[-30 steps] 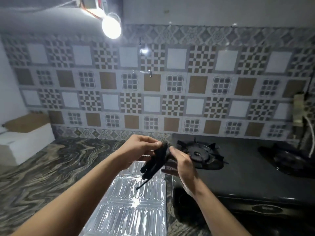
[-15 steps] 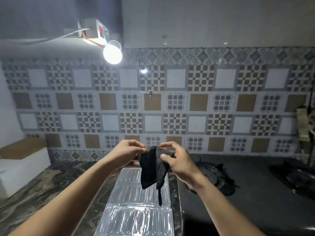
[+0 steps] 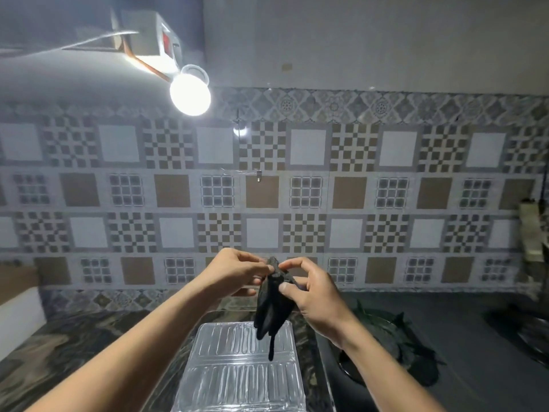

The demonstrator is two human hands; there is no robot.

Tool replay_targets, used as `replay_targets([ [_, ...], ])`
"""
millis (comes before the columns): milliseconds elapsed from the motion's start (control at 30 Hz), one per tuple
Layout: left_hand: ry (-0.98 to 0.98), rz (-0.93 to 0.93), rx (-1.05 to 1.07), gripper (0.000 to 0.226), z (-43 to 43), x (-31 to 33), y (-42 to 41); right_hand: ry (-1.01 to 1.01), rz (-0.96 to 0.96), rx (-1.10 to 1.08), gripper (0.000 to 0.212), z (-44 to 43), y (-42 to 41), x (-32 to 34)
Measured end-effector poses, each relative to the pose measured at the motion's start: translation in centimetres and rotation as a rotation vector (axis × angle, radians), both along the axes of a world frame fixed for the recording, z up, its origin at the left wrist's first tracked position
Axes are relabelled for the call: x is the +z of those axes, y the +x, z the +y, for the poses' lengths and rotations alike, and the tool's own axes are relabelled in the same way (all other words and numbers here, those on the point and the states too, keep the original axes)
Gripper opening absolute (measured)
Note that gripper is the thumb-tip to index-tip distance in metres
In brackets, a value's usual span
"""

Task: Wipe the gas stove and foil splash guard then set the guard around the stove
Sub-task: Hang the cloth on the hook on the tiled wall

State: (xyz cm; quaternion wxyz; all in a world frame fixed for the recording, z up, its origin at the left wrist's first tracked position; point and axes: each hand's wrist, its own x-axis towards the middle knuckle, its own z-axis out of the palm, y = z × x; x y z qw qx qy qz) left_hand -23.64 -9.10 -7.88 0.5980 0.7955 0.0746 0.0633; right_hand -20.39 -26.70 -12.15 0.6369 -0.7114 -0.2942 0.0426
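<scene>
Tiled wall [image 3: 356, 197]: fills the far side. The guard is judged to be meant to shield it from splashes.
Countertop [image 3: 74, 352]: dark marbled slab at near left. It carries the guard and, to the right, the stove.
Gas stove [image 3: 475, 367]: black body at near right, with one burner [image 3: 395, 331] just right of the right wrist. Nothing touches it, so wiping is judged not yet begun here.
Foil splash guard [image 3: 237, 379]: lies flat on the countertop at near centre, just left of the stove, ribbed face up. Flat suits wiping; it is not yet stood around the stove.
Left hand [image 3: 234, 270]: raised above the guard, fingers curled close together, tips pinching the cloth's top edge.
Right hand [image 3: 315, 295]: opposite the left. Forefinger and thumb pinch the same upper part of the cloth; the other fingers curl behind it.
Cloth [image 3: 273, 307]: dark and bunched, hanging from both pinches above the guard's far edge, with a thin tail dangling. The two-handed hold is judged to be for unfolding or refolding it into a wiping pad.
Bulb [image 3: 190, 95]: lit at upper left. The glare leaves the stove surface dim, so dirt cannot be assessed.
</scene>
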Motion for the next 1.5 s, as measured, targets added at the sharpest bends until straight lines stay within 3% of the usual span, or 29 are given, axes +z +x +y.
replay_targets([
  [100, 0.089, -0.01, 0.026, 0.005, 0.9, 0.1, 1.7, -0.003, 0.008, 0.056, 0.031, 0.7, 1.5, 0.1],
  [200, -0.033, -0.069, 0.03, 0.009, 1.9, 0.4, 3.1, 0.012, 0.004, 0.078, 0.032, 1.1, 3.2, 1.3],
  [367, -0.041, -0.118, -0.002, 0.02, 3.8, 1.7, 5.2, -0.06, -0.1, -0.065, 0.036, 1.8, 6.4, 4.0],
  [500, -0.063, -0.111, -0.09, 0.015, 4.4, 2.8, 7.0, -0.166, -0.16, -0.075, 0.025, 3.1, 9.2, 6.2],
  [633, 0.169, -0.183, -0.073, 0.035, 5.7, 3.3, 9.2, -0.26, -0.288, -0.123, 0.012, 4.1, 12.1, 7.5],
  [867, 0.428, -0.335, 0.001, 0.027, 9.7, 5.2, 14.9, -0.376, -0.462, -0.044, 0.03, 4.7, 19.2, 9.8],
  [1033, 0.831, -0.411, 0.064, 0.035, 11.3, 7.7, 19.1, -0.669, -0.69, 0.01, 0.04, 6.6, 24.1, 11.2],
  [1133, 1.028, -0.466, 0.087, 0.032, 11.8, 9.3, 21.7, -0.735, -0.807, 0.009, 0.046, 8.0, 26.9, 12.2],
  [1200, 0.92, -0.494, 0.143, 0.014, 12.0, 10.1, 24.0, -0.687, -0.899, -0.052, 0.046, 9.0, 29.2, 13.1],
  [1233, 0.775, -0.503, 0.16, 0.006, 12.1, 10.6, 25.1, -0.65, -0.945, -0.093, 0.045, 9.5, 30.4, 13.5],
  [1300, 0.517, -0.512, 0.219, 0.012, 12.9, 11.4, 27.5, -0.594, -1.012, -0.175, 0.041, 10.6, 32.6, 14.0],
  [1400, 0.541, -0.509, 0.237, 0.021, 14.4, 11.6, 30.6, -0.523, -0.959, -0.286, 0.018, 12.2, 35.2, 13.7],
  [1500, 0.762, -0.517, 0.258, 0.022, 14.8, 10.2, 31.8, -0.54, -1.045, -0.412, 0.033, 13.3, 36.9, 12.5],
])
